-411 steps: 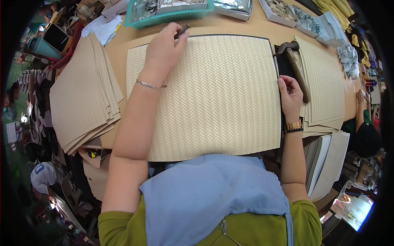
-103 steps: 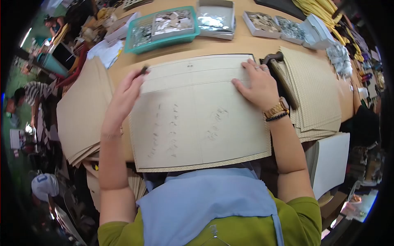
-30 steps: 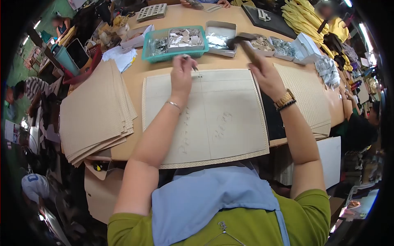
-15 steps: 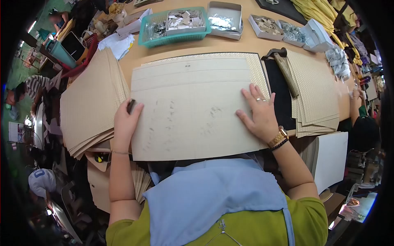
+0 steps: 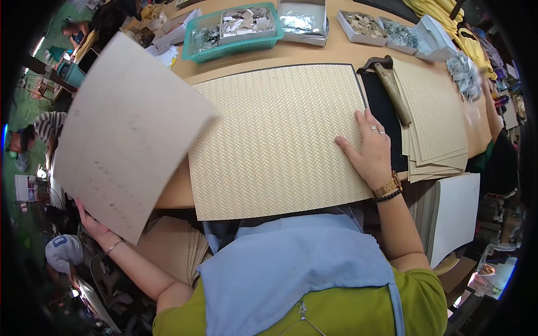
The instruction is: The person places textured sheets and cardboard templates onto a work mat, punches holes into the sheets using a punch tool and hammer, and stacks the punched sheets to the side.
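At the left, a pale board point(image 5: 126, 129) with dark smudges is tilted up off the table. My left hand point(image 5: 95, 224) holds it at its lower left edge, and part of the fingers is hidden by it. In front of me lies a woven herringbone-patterned sheet point(image 5: 274, 140), flat on the table with a dark edging along its top. My right hand point(image 5: 372, 148) rests on its right side, fingers spread and holding nothing. Just beyond that hand, a hammer point(image 5: 392, 89) with a worn handle lies on a black surface point(image 5: 386, 134).
A stack of woven sheets point(image 5: 434, 112) is on the right. Along the back stand a teal basket point(image 5: 232, 50) of small pieces, a box of shiny packets point(image 5: 302, 25) and small trays point(image 5: 361, 31). Below the right edge stand white boards point(image 5: 454, 215); brown sheets point(image 5: 174, 246) sit below left.
The pale board has been lifted off the woven sheet and swung left by my left hand, uncovering the weave. The dark small object by my left thumb is out of sight. My right hand shifted slightly right.
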